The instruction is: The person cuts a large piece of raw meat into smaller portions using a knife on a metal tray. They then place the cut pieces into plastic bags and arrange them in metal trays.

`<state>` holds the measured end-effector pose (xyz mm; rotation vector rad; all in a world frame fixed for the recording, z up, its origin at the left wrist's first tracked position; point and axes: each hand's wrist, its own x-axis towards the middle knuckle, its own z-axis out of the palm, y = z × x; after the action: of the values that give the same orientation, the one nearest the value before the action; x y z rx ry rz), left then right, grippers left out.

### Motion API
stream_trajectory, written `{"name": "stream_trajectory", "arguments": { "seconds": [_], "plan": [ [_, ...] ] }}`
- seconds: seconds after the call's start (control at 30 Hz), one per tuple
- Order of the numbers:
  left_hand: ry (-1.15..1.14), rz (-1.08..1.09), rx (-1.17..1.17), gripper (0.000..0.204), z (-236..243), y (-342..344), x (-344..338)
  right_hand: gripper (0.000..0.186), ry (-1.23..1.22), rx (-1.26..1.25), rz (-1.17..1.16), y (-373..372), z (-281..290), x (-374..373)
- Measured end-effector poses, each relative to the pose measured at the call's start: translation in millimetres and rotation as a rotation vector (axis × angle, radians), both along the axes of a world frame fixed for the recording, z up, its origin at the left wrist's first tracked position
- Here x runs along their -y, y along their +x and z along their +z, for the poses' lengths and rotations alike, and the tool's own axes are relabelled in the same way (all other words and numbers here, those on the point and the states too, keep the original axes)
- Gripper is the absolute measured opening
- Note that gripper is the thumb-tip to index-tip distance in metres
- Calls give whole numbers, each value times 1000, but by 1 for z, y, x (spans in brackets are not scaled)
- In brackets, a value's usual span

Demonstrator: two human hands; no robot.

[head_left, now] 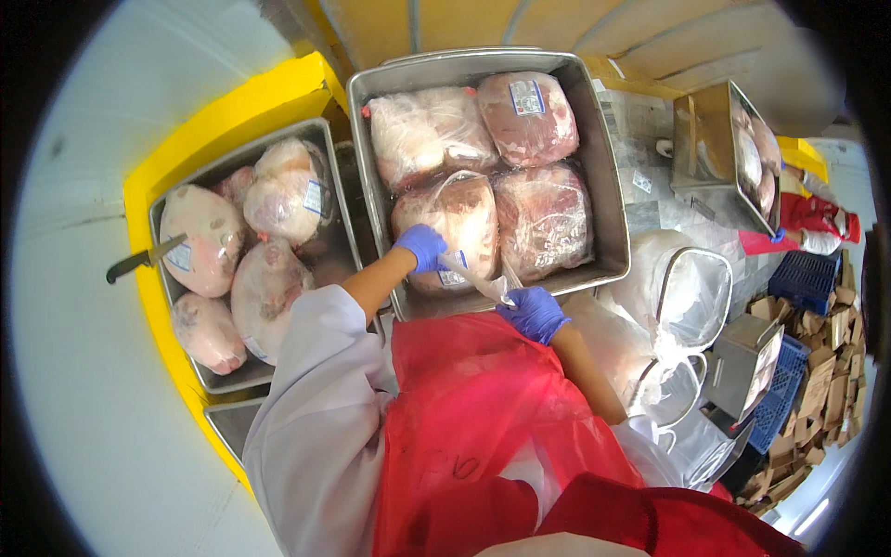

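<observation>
Four bagged meat cuts would be too exact, so: several large meat pieces in clear plastic fill the deep metal tub (pixel 614 232) in front of me. At the tub's near left lies one bagged piece of meat (pixel 469 218) with a white and blue label. My left hand (pixel 424 249), in a blue glove, is closed at this piece's near side, on the bag's plastic. From there the twisted neck of the plastic bag (pixel 484 286) stretches to the right. My right hand (pixel 535 316), also blue-gloved, grips its end over the tub's near rim.
To the left, a second metal tub (pixel 332 176) holds several bagged pieces, with a black-handled knife (pixel 139 263) at its outer edge. White plastic bags (pixel 640 288) hang on hoops at right. Beyond, a person in red (pixel 807 218) holds a tilted metal tub (pixel 705 200) near cardboard (pixel 817 381).
</observation>
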<state>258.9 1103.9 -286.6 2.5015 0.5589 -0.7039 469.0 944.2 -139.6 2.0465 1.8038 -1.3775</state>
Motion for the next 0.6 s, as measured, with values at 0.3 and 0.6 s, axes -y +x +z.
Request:
{"name": "stream_trajectory", "arguments": {
  "seconds": [0.3,0.6],
  "plan": [
    [-198,108,-213,42,57,47,51,29,98,-226,-545,68,-82,69],
    [63,-129,-442,49,32,82,-12,28,173,-50,-579,86,-126,78]
  ]
}}
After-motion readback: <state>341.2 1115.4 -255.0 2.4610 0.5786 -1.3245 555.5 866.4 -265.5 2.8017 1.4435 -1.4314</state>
